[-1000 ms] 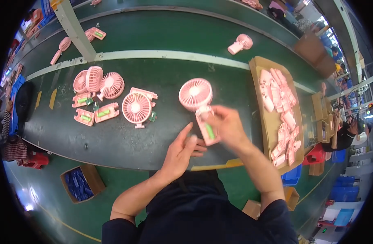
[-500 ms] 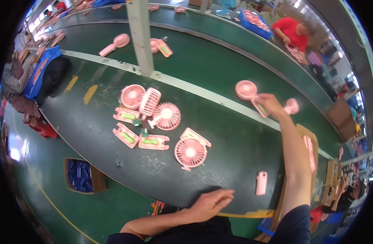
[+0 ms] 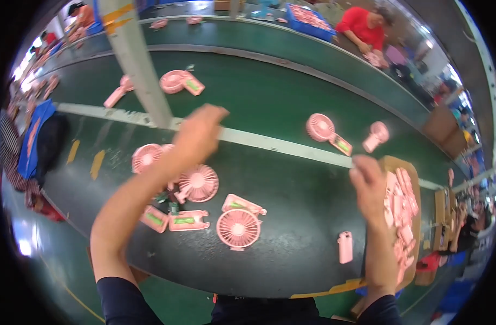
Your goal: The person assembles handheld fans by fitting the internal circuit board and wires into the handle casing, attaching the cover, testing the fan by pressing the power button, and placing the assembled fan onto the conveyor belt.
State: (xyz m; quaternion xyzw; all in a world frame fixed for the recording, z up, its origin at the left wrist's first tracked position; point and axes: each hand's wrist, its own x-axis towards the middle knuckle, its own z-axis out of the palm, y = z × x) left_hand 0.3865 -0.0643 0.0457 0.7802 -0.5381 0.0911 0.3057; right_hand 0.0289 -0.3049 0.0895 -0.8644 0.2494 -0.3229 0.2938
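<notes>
My left hand [image 3: 200, 132] hovers over a cluster of pink fan parts on the dark green bench, fingers loosely bent, nothing seen in it. Below it lie round fan heads [image 3: 199, 183], [image 3: 238, 228], [image 3: 146, 157] and flat handle shells [image 3: 188, 220]. My right hand [image 3: 367, 187] is blurred and empty beside the cardboard tray [image 3: 391, 162] of pink pieces. An assembled pink fan [image 3: 322, 129] lies on the green belt beyond the white line, apart from both hands.
A grey pole [image 3: 137, 59] rises at the left behind my left hand. A second small fan [image 3: 376, 135] and two more fans [image 3: 180, 81] lie on the belt. One pink handle piece [image 3: 345, 247] rests near the bench edge. A person in red [image 3: 364, 27] works opposite.
My right hand has let go of the assembled fan on the belt and drawn back toward the tray. My left hand has risen from the bench edge to above the fan parts.
</notes>
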